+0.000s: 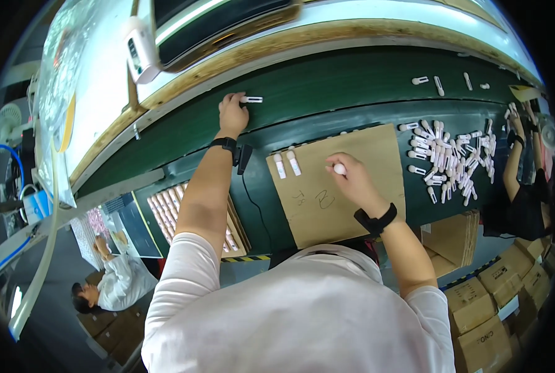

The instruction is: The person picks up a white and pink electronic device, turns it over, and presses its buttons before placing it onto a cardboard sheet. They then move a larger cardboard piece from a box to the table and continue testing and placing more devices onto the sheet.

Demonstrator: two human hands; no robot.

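On the far green belt my left hand (233,116) is closed at the rounded pale end of a small white tube (253,99) with a dark window. The tube's other end sticks out to the right. My right hand (354,183), over a flat brown cardboard sheet (352,224), pinches a similar small tube (339,168); only its round pale-pink cap shows. Two more such tubes lie side by side on the sheet's left part, a left one (279,166) and a right one (293,162).
A heap of similar tubes (451,155) lies right of the cardboard, with several more on the belt beyond. Filled rows of tubes (165,208) sit on a board at left. A wooden ledge (290,38) borders the belt. Other people work at both sides; cartons (482,336) stand lower right.
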